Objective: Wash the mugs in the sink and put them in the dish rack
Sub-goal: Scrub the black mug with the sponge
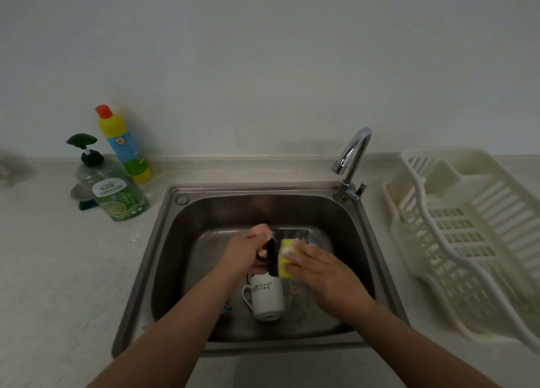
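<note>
Pale countertop surrounds the steel sink (163,241). Over its basin, left hand (248,253) grips a black mug (273,256); right hand (318,267) presses a yellow sponge (285,259) against it. White mug (267,297) lies below unwashed, apparently; dish rack (467,235) right of sink holds none.

Dim, flat light; wide-angle bending and blur at edges.

Between my hands I see a black mug (272,256) and a yellow sponge (284,259). Below them lies a white mug (267,297) with dark lettering. The sink (204,212) around my hands is grey steel, and the faucet (352,156) beyond my right hand is shiny chrome. Far right, the dish rack (467,227) is cream. Far left, I see a green soap dispenser (117,191) with a dark pump, and a yellow bottle (124,145) with an orange cap and blue and green label bands.
</note>
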The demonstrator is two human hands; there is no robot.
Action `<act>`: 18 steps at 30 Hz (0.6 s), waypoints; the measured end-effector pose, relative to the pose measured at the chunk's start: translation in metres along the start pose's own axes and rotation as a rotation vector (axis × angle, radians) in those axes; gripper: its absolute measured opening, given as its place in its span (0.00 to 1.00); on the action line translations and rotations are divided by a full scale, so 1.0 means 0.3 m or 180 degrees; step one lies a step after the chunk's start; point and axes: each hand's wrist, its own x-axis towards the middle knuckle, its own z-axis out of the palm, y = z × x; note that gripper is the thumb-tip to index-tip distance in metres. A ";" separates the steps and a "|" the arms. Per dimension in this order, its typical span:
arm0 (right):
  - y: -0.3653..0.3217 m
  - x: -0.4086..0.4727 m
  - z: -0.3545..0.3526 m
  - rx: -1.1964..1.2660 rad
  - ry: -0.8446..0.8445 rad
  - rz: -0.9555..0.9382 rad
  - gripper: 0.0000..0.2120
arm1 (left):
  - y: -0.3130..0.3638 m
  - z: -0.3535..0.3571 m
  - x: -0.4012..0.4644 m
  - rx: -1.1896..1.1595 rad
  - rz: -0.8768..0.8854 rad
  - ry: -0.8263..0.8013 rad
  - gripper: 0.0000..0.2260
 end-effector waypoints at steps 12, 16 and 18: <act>-0.056 0.058 -0.018 0.1530 0.0878 0.1882 0.29 | -0.013 -0.048 0.015 -0.0621 0.0092 -0.0181 0.17; -0.110 0.042 -0.039 0.1529 0.0747 0.1006 0.21 | 0.008 -0.065 0.006 -0.0852 0.0160 -0.0202 0.15; -0.078 0.015 -0.035 0.1739 0.0828 0.1429 0.23 | 0.008 -0.081 0.006 -0.0822 0.0196 -0.0205 0.16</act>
